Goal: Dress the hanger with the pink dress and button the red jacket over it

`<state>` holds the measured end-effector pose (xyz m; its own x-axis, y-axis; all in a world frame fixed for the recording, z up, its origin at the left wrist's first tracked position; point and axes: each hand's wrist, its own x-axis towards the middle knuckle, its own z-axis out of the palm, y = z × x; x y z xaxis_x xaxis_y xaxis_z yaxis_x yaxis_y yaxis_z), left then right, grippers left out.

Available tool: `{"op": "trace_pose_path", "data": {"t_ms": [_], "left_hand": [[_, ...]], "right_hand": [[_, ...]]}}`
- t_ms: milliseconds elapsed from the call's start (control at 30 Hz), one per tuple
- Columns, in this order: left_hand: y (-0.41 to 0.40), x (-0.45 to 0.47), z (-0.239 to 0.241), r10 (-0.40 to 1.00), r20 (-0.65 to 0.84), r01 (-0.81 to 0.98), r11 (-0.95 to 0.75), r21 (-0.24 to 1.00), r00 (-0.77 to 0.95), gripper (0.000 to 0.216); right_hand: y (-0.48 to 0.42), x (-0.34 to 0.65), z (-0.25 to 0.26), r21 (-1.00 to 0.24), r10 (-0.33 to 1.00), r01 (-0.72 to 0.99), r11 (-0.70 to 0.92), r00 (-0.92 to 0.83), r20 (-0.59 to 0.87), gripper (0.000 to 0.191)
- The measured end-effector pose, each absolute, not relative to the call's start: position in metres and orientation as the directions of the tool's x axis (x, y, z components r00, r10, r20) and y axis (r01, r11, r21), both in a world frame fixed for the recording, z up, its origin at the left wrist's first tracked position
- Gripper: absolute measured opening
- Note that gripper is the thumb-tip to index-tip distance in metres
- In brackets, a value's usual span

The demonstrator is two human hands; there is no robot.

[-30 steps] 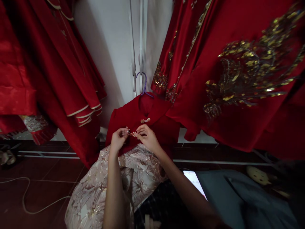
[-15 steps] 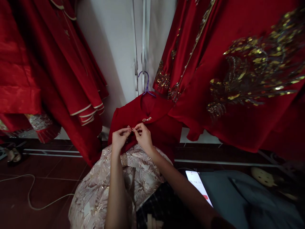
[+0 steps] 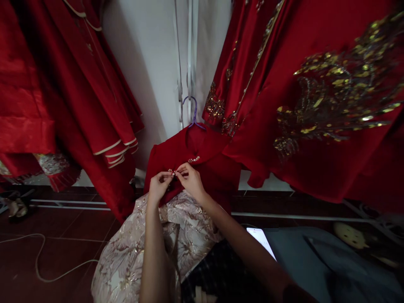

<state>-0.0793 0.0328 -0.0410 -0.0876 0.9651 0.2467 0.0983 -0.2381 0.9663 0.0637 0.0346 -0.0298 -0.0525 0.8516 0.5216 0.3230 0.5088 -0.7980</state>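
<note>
A red dress top (image 3: 217, 170) hangs from a purple hanger (image 3: 195, 113), with a pale floral brocade skirt (image 3: 120, 252) spread below it over my lap. My left hand (image 3: 158, 186) and my right hand (image 3: 191, 182) meet at its front, thumbs and fingertips pinched around a small beaded fastener (image 3: 173, 173). Fingertips cover part of this fastener, so I cannot see whether it is joined. Just above my right hand lies a beaded trim piece (image 3: 193, 159) on the red cloth.
Red garments (image 3: 113, 105) hang at the left, and a sequined red gown (image 3: 309, 168) at the right. A lit phone (image 3: 261, 242) rests on a grey-blue surface (image 3: 293, 261). White cable (image 3: 39, 261) trails over the tiled floor; a metal rail (image 3: 303, 216) runs low.
Both hands remain pinched at the fastener, with only a slight shift of the fingers. The view has moved a little, and the phone screen looks brighter and more washed out.
</note>
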Motion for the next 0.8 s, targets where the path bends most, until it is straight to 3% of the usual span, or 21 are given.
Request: {"op": "trace_pose_path", "data": {"t_ms": [133, 233, 333, 467, 600, 800], "left_hand": [[0.030, -0.085, -0.039, 0.957, 0.273, 0.123, -0.260, 0.958, -0.097, 0.026], [0.022, -0.090, -0.036, 0.949, 0.313, 0.299, -0.286, 0.910, -0.044, 0.019], [0.016, -0.092, -0.037, 0.975, 0.215, 0.517, -0.157, 0.842, -0.054, 0.020], [0.018, -0.087, -0.045, 0.988, 0.097, 0.680, 0.012, 0.734, -0.122, 0.033], [0.022, -0.083, -0.047, 0.980, 0.156, 0.689, -0.028, 0.724, -0.124, 0.032], [0.021, -0.087, -0.042, 0.999, 0.034, 0.798, -0.026, 0.602, 0.007, 0.020]], "right_hand": [[0.025, 0.101, -0.013, -0.839, 0.891, 0.299, 0.454, -0.162, 0.424, 0.014], [0.011, 0.137, -0.004, -0.890, 0.922, 0.271, 0.367, -0.233, 0.310, 0.021], [0.004, 0.164, -0.003, -0.910, 0.935, 0.281, 0.304, -0.270, 0.229, 0.022], [0.009, 0.172, -0.020, -0.876, 0.937, 0.382, 0.294, -0.296, 0.185, 0.017], [0.018, 0.161, -0.043, -0.816, 0.918, 0.458, 0.352, -0.340, 0.205, 0.022], [0.023, 0.162, -0.046, -0.751, 0.932, 0.574, 0.326, -0.329, 0.153, 0.025]]}}
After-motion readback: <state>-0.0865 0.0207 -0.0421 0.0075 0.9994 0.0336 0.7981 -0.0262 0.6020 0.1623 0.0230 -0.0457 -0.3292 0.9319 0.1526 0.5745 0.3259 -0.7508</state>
